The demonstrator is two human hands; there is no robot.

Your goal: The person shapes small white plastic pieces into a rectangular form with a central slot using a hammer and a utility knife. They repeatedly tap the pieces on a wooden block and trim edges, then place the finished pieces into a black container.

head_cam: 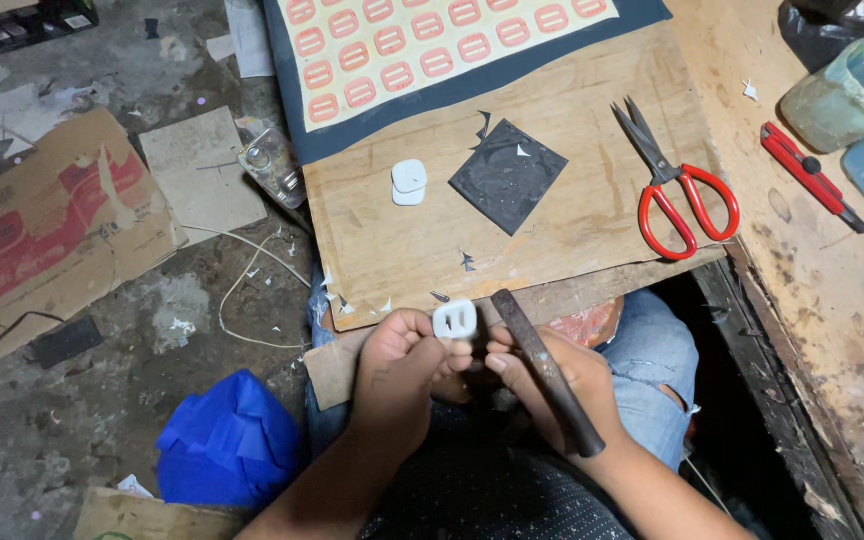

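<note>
My left hand (402, 370) pinches a small white rounded piece with two slots (455, 319) between thumb and fingers, just below the near edge of a wooden board (572, 220). My right hand (552, 385) grips a dark metal rod-like tool (547, 370) that slants from upper left to lower right, its tip close to the white piece. Both hands hover over my lap in blue jeans (652, 355). On the board lie two stacked white pieces (409, 182) and a black square pad (508, 174).
Red-handled scissors (677, 190) lie on the board's right. A printed sheet of pink oval shapes (422, 45) on dark backing covers its far end. A red utility knife (810, 175) and plastic jars (852, 95) sit at right. Cardboard (47, 225), blue bag (227, 440) on the floor.
</note>
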